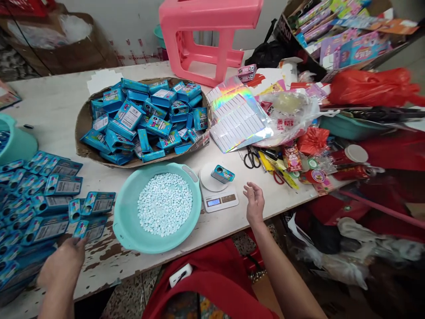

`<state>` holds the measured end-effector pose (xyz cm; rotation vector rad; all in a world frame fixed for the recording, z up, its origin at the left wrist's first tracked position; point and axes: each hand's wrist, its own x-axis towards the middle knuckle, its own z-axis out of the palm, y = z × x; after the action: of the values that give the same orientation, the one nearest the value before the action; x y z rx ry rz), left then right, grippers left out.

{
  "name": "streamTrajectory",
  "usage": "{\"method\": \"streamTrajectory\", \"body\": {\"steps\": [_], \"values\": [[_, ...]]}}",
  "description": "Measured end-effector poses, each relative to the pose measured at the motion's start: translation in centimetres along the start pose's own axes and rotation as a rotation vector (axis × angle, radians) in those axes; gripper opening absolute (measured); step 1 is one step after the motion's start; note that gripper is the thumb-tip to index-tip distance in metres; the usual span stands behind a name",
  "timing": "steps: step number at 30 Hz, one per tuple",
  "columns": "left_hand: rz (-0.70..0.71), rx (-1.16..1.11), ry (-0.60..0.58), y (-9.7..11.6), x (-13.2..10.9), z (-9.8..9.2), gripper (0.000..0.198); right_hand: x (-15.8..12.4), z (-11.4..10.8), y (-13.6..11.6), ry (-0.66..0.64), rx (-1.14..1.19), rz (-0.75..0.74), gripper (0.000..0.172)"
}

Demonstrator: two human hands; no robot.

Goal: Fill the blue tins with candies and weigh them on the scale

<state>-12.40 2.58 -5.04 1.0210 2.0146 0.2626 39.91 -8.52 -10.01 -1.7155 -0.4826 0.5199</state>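
Observation:
My left hand is at the left side of the table, its fingertips closed on the near end of a small blue candy box. That box is at the edge of a group of similar blue boxes. My right hand hangs by the table's front edge with fingers apart and nothing in them. Just left of it is a white kitchen scale with a lit display. One blue box rests on its round plate. Between my hands sits a turquoise basin with pale blue candies in it.
Behind the basin, a cut-down carton is heaped with blue boxes. Shiny label sheets, black scissors and plastic bags lie to the right. A pink stool lies on its side at the back. Another turquoise tub stands far left.

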Motion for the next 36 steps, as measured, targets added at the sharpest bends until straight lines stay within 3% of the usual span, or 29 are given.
{"method": "streamTrajectory", "body": {"steps": [3,5,7,10,12,14,17,21,26,32,36], "values": [[-0.057,-0.001,0.096,3.2,-1.0,0.2,0.024,-0.6,-0.8,0.9,0.037,0.011,0.060,0.041],[0.041,-0.303,-0.076,5.9,-1.5,1.8,0.023,-0.9,-0.8,1.2,0.039,0.009,0.079,0.040],[0.076,-0.642,-0.302,8.5,-1.8,4.7,0.025,-1.1,-0.4,1.2,0.014,0.008,0.078,0.039],[-0.067,-1.021,-0.565,11.8,-2.1,10.2,0.026,-1.0,0.6,0.5,-0.041,0.005,0.055,0.037],[-0.149,-1.094,-0.655,13.6,-2.4,13.9,0.028,-0.5,1.7,-0.2,-0.096,-0.016,-0.001,0.039],[-0.179,-1.114,-0.728,15.3,-3.1,17.1,0.030,0.3,3.1,-0.8,-0.151,-0.076,-0.094,0.053],[-0.165,-1.103,-0.786,18.3,-4.7,20.5,0.033,1.9,5.1,-1.8,-0.213,-0.178,-0.193,0.063],[0.001,-1.127,-0.737,23.1,-7.6,22.3,0.040,2.6,6.6,-4.3,-0.296,-0.233,-0.268,0.036],[0.360,-1.246,-0.524,27.1,-11.2,22.3,0.046,-0.2,6.7,-9.1,-0.481,-0.307,-0.463,0.030],[0.476,-1.222,-0.312,26.8,-11.9,22.5,0.041,-2.8,8.0,-10.9,-0.550,-0.380,-0.444,0.031],[0.476,-1.225,-0.320,26.2,-11.8,22.3,0.034,-2.9,8.4,-11.0,-0.550,-0.386,-0.452,0.031]]}}
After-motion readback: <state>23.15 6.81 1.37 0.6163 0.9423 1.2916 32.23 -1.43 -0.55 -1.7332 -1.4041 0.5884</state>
